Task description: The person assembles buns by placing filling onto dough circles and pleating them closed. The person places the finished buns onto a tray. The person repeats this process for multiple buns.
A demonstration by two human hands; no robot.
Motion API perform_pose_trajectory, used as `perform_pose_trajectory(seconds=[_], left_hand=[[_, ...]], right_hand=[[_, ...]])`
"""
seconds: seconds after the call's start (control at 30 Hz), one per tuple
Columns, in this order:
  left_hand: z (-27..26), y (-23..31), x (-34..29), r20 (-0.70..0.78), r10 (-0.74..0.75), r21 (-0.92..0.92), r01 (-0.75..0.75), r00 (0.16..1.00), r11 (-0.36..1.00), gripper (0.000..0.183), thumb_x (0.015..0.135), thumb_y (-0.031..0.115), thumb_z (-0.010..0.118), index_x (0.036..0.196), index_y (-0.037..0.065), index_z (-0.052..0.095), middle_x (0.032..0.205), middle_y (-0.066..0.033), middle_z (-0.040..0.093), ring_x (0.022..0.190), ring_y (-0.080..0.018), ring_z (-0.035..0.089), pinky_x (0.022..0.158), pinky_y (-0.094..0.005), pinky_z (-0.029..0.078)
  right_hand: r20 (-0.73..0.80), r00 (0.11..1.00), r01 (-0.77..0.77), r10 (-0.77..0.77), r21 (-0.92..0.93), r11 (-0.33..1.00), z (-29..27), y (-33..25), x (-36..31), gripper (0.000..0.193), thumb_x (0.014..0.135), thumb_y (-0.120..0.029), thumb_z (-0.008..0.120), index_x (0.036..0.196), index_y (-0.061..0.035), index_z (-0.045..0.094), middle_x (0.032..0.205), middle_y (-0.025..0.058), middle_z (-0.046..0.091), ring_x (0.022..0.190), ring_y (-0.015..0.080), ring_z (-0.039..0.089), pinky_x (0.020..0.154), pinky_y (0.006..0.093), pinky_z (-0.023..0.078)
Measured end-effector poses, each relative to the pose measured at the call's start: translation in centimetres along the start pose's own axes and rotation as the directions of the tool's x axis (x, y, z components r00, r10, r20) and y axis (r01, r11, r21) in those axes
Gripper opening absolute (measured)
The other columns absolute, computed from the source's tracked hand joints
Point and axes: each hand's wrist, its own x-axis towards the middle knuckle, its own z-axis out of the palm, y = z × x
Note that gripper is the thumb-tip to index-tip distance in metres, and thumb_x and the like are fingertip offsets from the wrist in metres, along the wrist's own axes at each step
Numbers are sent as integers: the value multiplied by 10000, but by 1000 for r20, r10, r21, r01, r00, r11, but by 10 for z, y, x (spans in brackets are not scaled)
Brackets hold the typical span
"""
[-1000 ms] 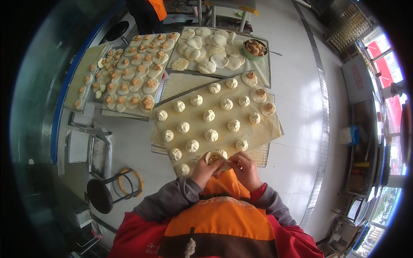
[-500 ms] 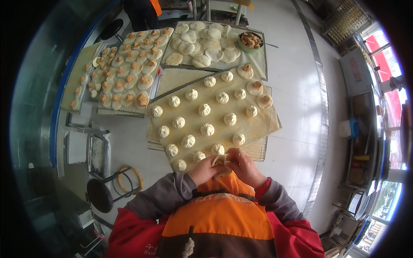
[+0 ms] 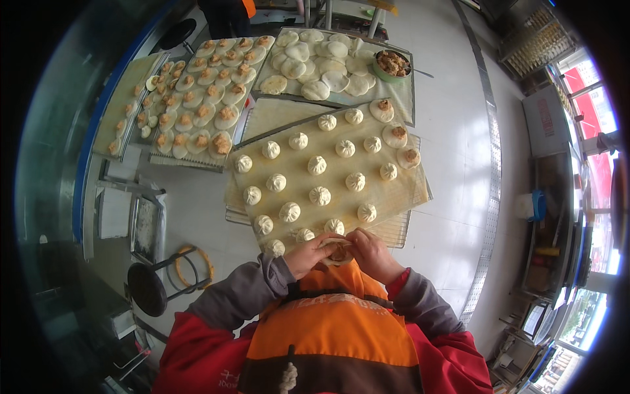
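Change in view: the bun tray [image 3: 293, 165] sits slightly farther right than half a second ago, its pleated buns [image 3: 289, 211] in the same rows.
Change in hand: the dough wrapper [image 3: 337, 262], gathered more closely half a second ago, now spreads open with filling [image 3: 339, 252] showing.
Floor [image 3: 449, 230]: pale and glossy, right of the trays.
Bun tray: sheet-lined, askew over a wire rack [image 3: 398, 226], three topped rounds [image 3: 395, 136] along its right end.
Left tray [image 3: 189, 163]: crowded with flat dough rounds bearing filling.
Far tray [image 3: 396, 97]: overlapping plain rounds [image 3: 335, 81], a green bowl [image 3: 392, 78] at its right end.
Stool [image 3: 147, 289]: round dark seat, on the left.
Left hand [image 3: 306, 257]: clamped on the wrapper's left edge.
Right hand [image 3: 375, 255]: fingers together, pinching its upper right edge.
Dough wrapper: between both hands, at the bun tray's near edge, filling in its middle.
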Motion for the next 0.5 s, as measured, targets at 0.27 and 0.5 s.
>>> perform_pose_trajectory(seconds=[0.27,0.5], left_hand=[[-3,-11,4,-102,-73,381,107,992,919,249,1054,212,460,1247,92,561,988,-20,634,832,-95,582,603,-270,504],[-16,-10,17,139,-10,400,-47,990,915,342,1006,91,450,1346,101,486,1057,-28,640,897,-109,617,725,-278,538]], right_hand=[[131,981,144,-144,13,990,-15,-15,7,185,870,-36,587,1054,-15,586,899,160,595,815,372,601,716,436,516],[154,982,86,-107,140,986,-4,-4,9,135,880,-27,577,1014,-18,588,900,162,603,817,368,610,718,428,522]])
